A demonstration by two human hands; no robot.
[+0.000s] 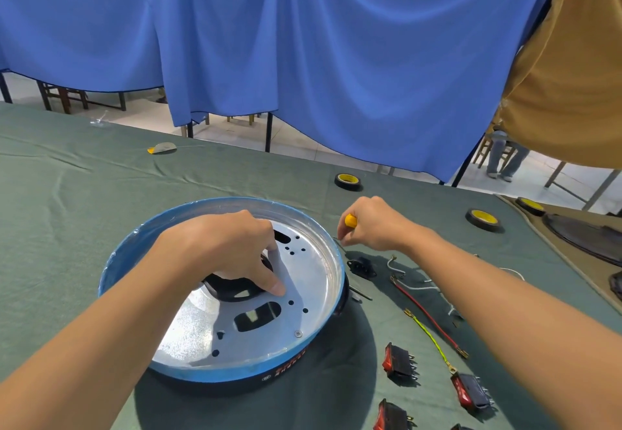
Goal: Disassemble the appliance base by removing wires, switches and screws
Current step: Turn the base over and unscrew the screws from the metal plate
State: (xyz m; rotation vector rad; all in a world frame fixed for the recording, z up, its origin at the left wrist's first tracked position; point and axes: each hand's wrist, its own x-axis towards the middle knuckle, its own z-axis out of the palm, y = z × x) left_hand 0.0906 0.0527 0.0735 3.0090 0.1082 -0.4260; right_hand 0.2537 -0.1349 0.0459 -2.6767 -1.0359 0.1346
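Two hands (232, 247) (373, 224), one base (188, 332), one screwdriver (350, 220), four switches (399, 360) (471, 391) (390, 416) (458, 427)

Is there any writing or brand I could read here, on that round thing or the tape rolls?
Appliance base, black side wall: orange and white lettering, upside down, too blurred to read.
Small oval mark beside that lettering: unreadable.
Tape rolls, yellow cores: print too small to read.
Red switches: no legible marks.
Screwdriver, yellow handle: no text visible.
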